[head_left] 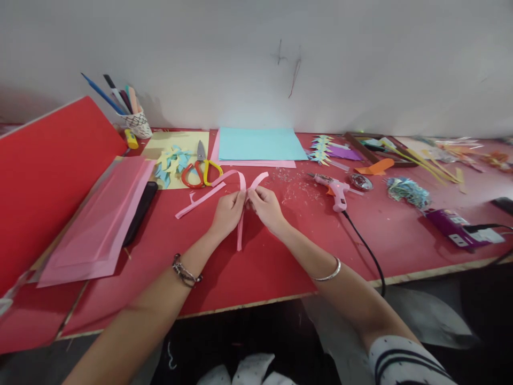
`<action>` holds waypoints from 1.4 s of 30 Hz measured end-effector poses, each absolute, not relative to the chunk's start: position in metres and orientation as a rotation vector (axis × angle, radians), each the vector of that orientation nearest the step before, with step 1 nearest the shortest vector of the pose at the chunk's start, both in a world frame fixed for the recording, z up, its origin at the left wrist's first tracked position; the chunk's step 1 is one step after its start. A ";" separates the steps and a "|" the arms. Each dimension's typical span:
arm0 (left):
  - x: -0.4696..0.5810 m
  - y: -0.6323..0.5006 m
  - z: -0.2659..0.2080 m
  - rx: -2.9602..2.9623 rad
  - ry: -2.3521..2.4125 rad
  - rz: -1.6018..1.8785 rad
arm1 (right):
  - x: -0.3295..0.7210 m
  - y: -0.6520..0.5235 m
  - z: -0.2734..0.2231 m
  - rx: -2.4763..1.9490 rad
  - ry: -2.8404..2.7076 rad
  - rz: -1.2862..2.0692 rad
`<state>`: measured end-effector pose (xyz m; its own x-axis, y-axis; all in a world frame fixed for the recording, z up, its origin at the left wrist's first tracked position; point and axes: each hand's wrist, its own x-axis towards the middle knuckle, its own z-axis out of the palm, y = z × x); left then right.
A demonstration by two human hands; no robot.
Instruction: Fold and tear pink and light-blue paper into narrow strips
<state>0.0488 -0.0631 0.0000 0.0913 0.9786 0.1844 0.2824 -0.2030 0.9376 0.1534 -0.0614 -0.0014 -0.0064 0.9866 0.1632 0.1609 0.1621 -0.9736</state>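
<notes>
Both hands meet over the middle of the red table, pinching pink paper strips point(240, 232) where they come together. My left hand point(229, 211) is closed on the strips; one end hangs down below the fingers and another curves up and to the left. My right hand point(265, 207) is closed too, with a short pink end rising above its fingertips. The exact folds between the fingertips are hidden. Another pink strip point(200, 200), with a small side tab, lies to the left of my left hand. Scissors point(201, 168) with red and yellow handles rest just beyond it.
A pink glue gun point(334, 190) lies at right, its black cord running over the table's front edge. Blue paper point(260, 144) lies at the back. Pink sheets point(100, 214) lean at left beside a pen cup point(138, 124). A purple power strip point(452, 227) sits far right.
</notes>
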 end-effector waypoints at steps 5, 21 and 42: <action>0.047 -0.061 -0.001 1.573 1.305 1.199 | 0.154 -0.061 -0.001 -1.257 -1.318 0.966; 0.047 -0.064 0.000 1.612 1.262 1.190 | 0.153 -0.064 0.002 -1.177 -1.454 0.894; 0.046 -0.063 -0.005 1.713 1.317 1.261 | 0.154 -0.063 0.000 -1.224 -1.363 0.852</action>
<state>0.0463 -0.0627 -0.0055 0.0429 0.9504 0.3079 0.3489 -0.3030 0.8868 0.1542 -0.0625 0.0003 0.0919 0.9661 0.2411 0.2061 0.2184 -0.9538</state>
